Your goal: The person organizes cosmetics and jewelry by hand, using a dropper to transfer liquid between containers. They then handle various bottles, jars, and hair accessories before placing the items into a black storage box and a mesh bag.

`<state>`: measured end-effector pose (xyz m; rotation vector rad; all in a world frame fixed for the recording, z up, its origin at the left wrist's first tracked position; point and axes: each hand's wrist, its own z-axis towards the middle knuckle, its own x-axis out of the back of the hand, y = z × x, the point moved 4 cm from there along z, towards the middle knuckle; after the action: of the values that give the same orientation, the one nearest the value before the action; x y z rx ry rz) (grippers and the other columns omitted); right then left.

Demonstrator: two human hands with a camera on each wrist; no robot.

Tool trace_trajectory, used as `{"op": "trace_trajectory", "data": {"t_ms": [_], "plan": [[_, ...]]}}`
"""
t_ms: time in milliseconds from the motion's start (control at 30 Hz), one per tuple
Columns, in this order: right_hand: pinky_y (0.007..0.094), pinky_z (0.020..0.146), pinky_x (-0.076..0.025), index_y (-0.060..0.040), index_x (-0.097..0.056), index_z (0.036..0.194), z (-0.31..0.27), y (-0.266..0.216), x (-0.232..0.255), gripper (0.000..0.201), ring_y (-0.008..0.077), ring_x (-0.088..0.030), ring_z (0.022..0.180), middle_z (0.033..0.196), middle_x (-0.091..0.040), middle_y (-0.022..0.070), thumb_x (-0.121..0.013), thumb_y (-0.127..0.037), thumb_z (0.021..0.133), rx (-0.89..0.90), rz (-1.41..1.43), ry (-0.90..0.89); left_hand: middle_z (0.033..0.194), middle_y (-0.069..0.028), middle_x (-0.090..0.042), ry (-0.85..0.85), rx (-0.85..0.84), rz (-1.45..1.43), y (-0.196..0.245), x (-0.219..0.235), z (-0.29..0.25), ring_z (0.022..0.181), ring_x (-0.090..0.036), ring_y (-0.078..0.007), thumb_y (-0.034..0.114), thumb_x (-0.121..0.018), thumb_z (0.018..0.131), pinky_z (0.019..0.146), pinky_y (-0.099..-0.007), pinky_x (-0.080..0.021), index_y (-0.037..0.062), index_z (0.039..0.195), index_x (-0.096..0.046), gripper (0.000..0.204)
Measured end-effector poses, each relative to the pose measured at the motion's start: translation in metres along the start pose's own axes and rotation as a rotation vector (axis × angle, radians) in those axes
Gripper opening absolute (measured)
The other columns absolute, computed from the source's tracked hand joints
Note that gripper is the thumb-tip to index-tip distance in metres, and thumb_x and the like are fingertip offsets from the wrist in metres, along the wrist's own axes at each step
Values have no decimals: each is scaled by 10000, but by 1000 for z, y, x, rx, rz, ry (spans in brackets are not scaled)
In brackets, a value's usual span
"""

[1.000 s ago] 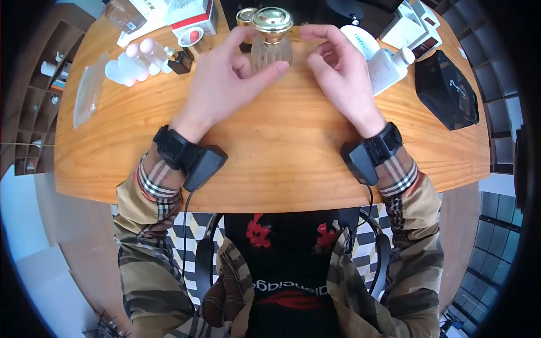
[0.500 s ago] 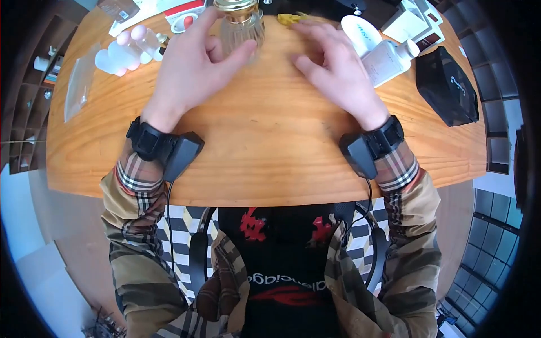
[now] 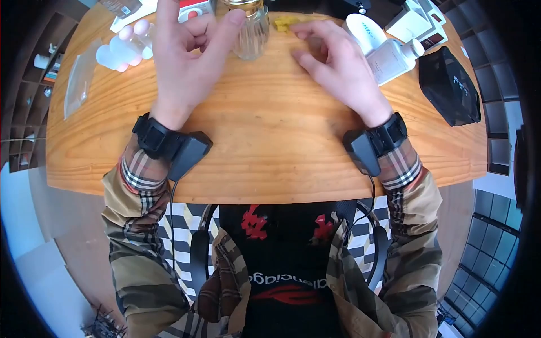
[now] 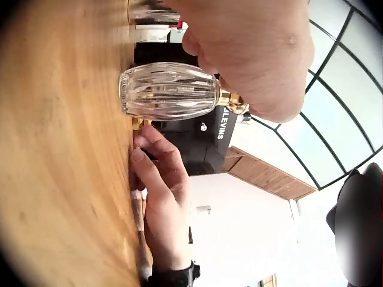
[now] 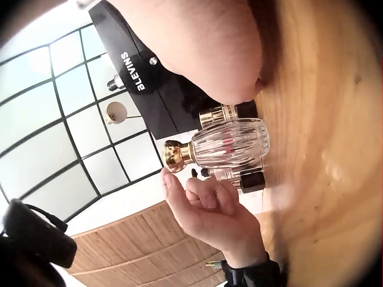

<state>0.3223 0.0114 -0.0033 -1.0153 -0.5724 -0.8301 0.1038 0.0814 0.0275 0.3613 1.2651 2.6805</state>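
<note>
The ribbed glass bottle with its gold cap stands upright on the bench, just in front of the left hand. This grip is apart, thumb near the cap, holding nothing. The right hand lies flat beside the bottle, fingers loose, near a small yellow piece. In my judgement, a careless move of the thumb could tip the tall bottle, because nothing supports it.

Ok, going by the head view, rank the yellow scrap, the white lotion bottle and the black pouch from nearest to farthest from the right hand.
1. Yellow scrap: just beyond the fingertips of the right hand, at the table's far edge.
2. White lotion bottle: lying just to the hand's right; too close to the scrap's gap to rank firmly.
3. Black pouch: plainly farthest, out by the table's right end.
</note>
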Motion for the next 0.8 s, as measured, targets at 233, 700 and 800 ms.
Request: {"op": "trace_trajectory", "data": {"t_ms": [233, 700, 800], "plan": [[417, 954, -504, -95, -593, 1378, 6, -4, -7, 481, 345, -613, 1117, 1245, -654, 145, -669, -179, 910, 236, -28, 208, 787, 42, -642, -77, -141, -16, 5, -7, -9, 646, -459, 9, -17, -650, 982, 594, -171, -329, 13, 1297, -495, 352], [190, 746, -437, -7, -620, 1128, -5, -17, 17, 130, 12, -578, 858, 911, -670, -35, -619, 1, 999, -14, 810, 142, 525, 72, -394, -341, -136, 60, 8, -18, -11, 480, -350, -11, 96, -752, 929, 482, -225, -263, 94, 1221, -643, 312], [185, 764, -431, -9, -600, 1144, -11, -25, 14, 157, 19, -579, 864, 931, -668, -28, -606, 33, 992, -6, 895, 55, 611, 102, -437, -487, -53, 105, 10, -21, -17, 548, -395, 8, 13, -693, 942, 548, -184, -294, 39, 1300, -568, 381]]}}
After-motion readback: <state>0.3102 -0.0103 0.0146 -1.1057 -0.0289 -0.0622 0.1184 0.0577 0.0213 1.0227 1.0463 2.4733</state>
